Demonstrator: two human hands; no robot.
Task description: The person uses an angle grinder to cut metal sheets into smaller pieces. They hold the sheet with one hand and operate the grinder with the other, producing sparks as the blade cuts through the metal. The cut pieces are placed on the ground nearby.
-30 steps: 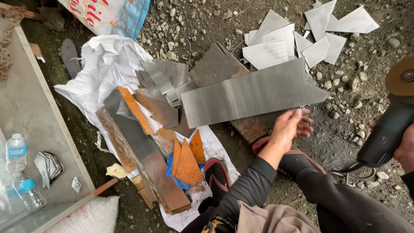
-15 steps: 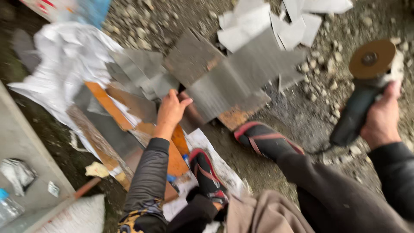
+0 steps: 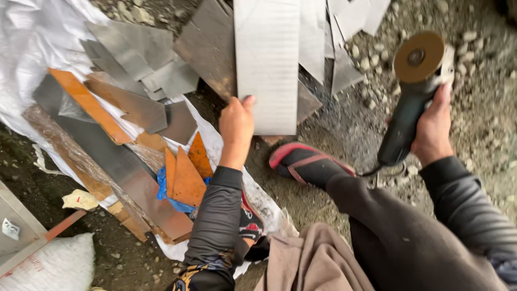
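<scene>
My left hand (image 3: pixel 236 124) grips the near left corner of a long grey metal sheet (image 3: pixel 267 59) that lies lengthwise away from me on the gravel. My right hand (image 3: pixel 435 126) holds a dark angle grinder (image 3: pixel 406 108) by its body, its brown disc (image 3: pixel 418 56) pointing up and away, well to the right of the sheet. My sandalled foot (image 3: pixel 307 164) rests on the ground just below the sheet's near end.
Rusty and grey metal offcuts (image 3: pixel 134 108) and orange triangular pieces (image 3: pixel 186 175) lie on white plastic sheeting (image 3: pixel 32 43) at the left. More pale sheet scraps (image 3: pixel 344 32) lie beyond. A white sack (image 3: pixel 51 267) and a grey table edge (image 3: pixel 19 226) are at lower left.
My left hand has taken hold of the grey sheet's corner and the sheet now lies lengthwise away from me. The grinder has come closer to the middle of view.
</scene>
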